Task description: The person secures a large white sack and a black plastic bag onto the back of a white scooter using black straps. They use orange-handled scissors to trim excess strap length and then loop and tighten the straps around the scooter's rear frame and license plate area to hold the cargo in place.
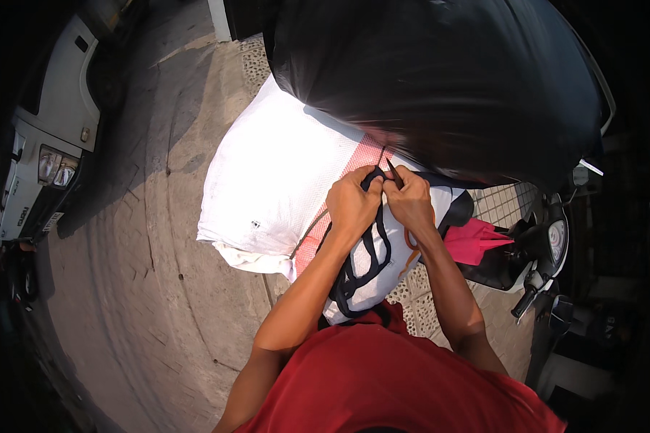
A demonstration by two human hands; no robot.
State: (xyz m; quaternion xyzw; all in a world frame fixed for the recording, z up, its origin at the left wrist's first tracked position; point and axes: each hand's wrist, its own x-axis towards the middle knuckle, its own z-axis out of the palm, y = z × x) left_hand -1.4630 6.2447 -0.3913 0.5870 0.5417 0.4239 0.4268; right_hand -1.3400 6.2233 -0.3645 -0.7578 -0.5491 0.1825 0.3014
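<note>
My left hand (pixel 354 200) is closed around a dark cord (pixel 367 268), whose slack hangs below in several loops. Close beside it, my right hand (pixel 412 202) pinches a thin, dark, pointed piece (pixel 393 172); whether this is a hook or the end of a strap I cannot tell. Both hands are over a large white woven sack (pixel 278 169) with a red band (pixel 312 238). A big, full black plastic bag (pixel 440 79) bulges just beyond my fingers. An orange cord (pixel 409 252) hangs beside my right wrist.
On the right stands a motorbike with its handlebar (pixel 533 292) and dial (pixel 556 238) showing, next to a bright pink cloth or bag (pixel 477 242). A white truck (pixel 47 144) is at the far left. Paved ground (pixel 144 317) lies between.
</note>
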